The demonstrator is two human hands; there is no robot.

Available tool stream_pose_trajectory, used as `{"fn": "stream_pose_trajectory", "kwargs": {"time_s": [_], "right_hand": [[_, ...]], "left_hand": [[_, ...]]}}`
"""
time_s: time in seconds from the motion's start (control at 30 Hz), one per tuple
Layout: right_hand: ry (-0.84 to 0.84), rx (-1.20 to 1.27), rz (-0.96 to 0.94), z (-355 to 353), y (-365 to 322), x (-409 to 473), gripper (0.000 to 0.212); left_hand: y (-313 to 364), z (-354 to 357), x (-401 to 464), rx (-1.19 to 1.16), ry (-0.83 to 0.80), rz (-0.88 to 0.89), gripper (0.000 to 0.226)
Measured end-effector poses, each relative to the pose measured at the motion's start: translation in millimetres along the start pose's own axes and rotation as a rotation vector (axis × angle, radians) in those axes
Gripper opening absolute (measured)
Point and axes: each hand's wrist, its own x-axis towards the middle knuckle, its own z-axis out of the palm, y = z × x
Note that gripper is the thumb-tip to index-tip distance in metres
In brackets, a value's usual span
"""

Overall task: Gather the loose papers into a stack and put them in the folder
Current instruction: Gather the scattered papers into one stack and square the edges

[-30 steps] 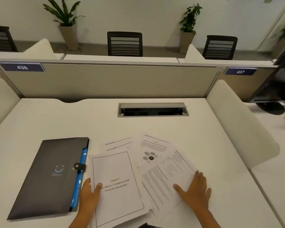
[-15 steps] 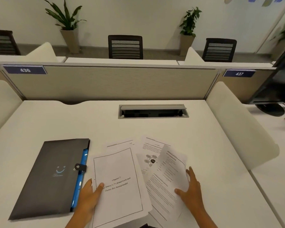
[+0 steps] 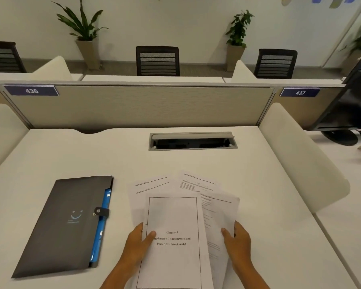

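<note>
Several printed white papers lie overlapped near the desk's front edge, a bordered "Chapter 3" title page on top. My left hand grips the pile's left edge, thumb on the title page. My right hand grips the right edge, thumb on a text sheet. Two sheets still fan out at the far side. A dark grey folder with a snap strap and a blue inner edge lies closed to the left, apart from the papers.
The white desk has a grey cable hatch at its centre back and a beige partition behind. White side dividers stand left and right. A dark monitor sits on the neighbouring desk at right.
Both hands have pushed inward, sliding the spread sheets together. The right sheets moved left under the title page, and the pile is now narrower and more squared.
</note>
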Motion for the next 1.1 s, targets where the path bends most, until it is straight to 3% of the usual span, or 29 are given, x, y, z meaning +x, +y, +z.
{"fn": "stream_pose_trajectory", "kwargs": {"time_s": [0.07,0.17,0.4,0.5,0.63,0.77,0.9,1.03,1.1], "right_hand": [[-0.033,0.005,-0.006,6,0,-3,0.014],[-0.103,0.023,0.041,14,-4,-7,0.035],[-0.313,0.121,0.056,25,-13,-15,0.014],[-0.403,0.128,0.025,31,-25,-20,0.042],[-0.516,0.148,0.026,38,-41,-31,0.022],[-0.579,0.144,0.028,46,-52,-34,0.021],[-0.638,0.119,0.044,55,-61,-35,0.024],[-0.703,0.111,0.078,61,-68,-38,0.023],[-0.726,0.084,0.089,63,-71,-33,0.032]], "left_hand": [[3,5,-1,0.013,-0.026,0.019,0.051],[5,9,-3,0.024,-0.027,0.023,0.050],[1,8,-2,0.036,0.033,0.011,0.061],[-2,3,-4,0.003,0.032,0.011,0.051],[-6,-3,-6,-0.066,0.032,0.015,0.032],[-11,-16,-8,-0.207,0.051,-0.022,0.027],[-14,-28,-11,-0.404,-0.002,-0.094,0.037],[-19,-35,-12,-0.419,-0.079,-0.146,0.044],[-22,-38,-12,-0.384,-0.092,-0.166,0.047]]}}
